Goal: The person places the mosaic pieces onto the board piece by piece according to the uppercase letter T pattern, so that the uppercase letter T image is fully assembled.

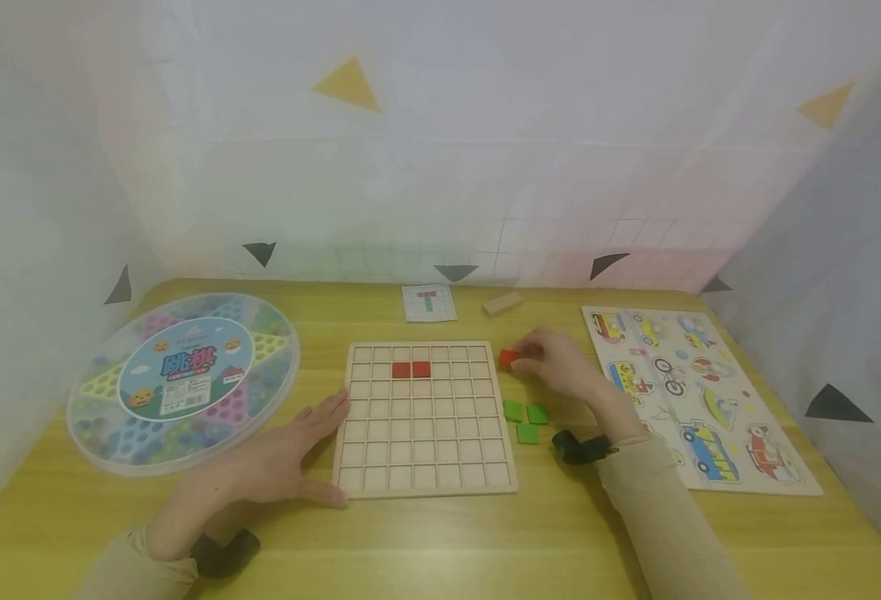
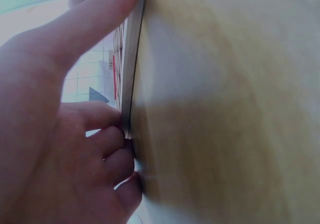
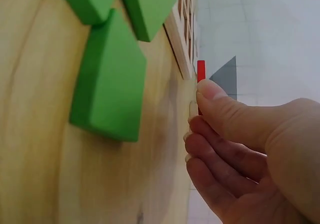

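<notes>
- The fingers of the right hand (image 1: 560,364) are narrow, thumb against fingertips, pinching a red tile (image 1: 508,358) just beyond the right edge of the grid board (image 1: 352,421).
- The left hand (image 1: 282,457) is spread wide, its thumb and fingertips touching the board's left edge.
- Between the two hands, two red tiles (image 1: 401,370) sit side by side in the board's second row from the far edge.
- Just nearer than the right fingers, three green tiles (image 1: 528,434) lie on the table (image 1: 425,550), a yellowish surface with wood grain.
- Beyond both hands lie a card (image 1: 440,313) with a red and green T and a small wooden block (image 1: 503,303).
- Left of the left fingers is a round game box (image 1: 185,367); right of the right hand, a picture puzzle board (image 1: 710,400).
- Farther out, pale sheeting (image 1: 485,167) with yellow and dark triangles encloses the table at the back and both sides.
- The right thumb hides part of the pinched tile; the right forearm covers part of the puzzle board.
- Both sleeves run out of the head view, and the box label's small print is illegible.
- From the left wrist the board shows edge-on, its cells hard to make out.
</notes>
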Action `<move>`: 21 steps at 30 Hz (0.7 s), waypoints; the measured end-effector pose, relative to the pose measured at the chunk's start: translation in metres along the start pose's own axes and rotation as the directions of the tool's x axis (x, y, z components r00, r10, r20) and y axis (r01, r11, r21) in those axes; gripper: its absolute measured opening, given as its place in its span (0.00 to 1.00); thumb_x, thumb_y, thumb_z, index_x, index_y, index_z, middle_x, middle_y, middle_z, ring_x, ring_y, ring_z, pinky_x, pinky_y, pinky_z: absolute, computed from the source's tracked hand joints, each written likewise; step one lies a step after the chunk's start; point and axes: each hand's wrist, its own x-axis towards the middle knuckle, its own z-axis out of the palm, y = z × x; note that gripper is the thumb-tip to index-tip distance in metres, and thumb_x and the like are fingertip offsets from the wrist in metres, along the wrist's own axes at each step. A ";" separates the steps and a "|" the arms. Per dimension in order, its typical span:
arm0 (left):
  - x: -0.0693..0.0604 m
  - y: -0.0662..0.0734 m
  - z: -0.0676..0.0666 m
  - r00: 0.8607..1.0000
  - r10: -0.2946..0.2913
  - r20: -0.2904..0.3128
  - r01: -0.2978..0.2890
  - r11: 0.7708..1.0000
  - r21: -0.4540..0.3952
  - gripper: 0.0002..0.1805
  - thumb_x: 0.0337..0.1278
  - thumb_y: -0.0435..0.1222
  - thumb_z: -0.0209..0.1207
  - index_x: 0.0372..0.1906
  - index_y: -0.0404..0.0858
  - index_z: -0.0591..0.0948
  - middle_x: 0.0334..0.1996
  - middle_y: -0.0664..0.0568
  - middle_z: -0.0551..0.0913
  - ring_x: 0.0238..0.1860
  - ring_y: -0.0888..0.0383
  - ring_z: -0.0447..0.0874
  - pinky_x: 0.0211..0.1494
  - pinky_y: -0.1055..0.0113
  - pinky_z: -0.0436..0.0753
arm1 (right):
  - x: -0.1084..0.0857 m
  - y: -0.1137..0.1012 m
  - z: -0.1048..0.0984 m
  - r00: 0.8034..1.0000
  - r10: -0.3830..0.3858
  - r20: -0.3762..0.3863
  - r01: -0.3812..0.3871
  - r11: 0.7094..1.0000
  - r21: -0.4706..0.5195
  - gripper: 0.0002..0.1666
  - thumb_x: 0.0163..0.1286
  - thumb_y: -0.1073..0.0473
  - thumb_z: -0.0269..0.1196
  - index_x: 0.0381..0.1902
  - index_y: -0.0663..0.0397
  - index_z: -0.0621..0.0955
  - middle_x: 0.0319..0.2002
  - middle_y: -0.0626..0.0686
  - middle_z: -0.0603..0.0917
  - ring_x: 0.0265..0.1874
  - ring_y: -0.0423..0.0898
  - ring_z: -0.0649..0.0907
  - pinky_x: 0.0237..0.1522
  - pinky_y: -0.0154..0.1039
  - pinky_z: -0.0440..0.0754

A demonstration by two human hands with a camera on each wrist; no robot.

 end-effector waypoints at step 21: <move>0.000 -0.001 0.000 1.000 0.021 -0.007 -0.021 1.000 0.010 0.67 0.39 0.70 0.66 0.81 0.49 0.47 0.82 0.54 0.38 0.78 0.33 0.44 0.76 0.37 0.55 | -0.003 -0.014 -0.003 1.000 -0.001 0.002 0.001 1.000 0.019 0.17 0.70 0.59 0.65 0.55 0.60 0.82 0.51 0.58 0.86 0.54 0.56 0.83 0.61 0.55 0.78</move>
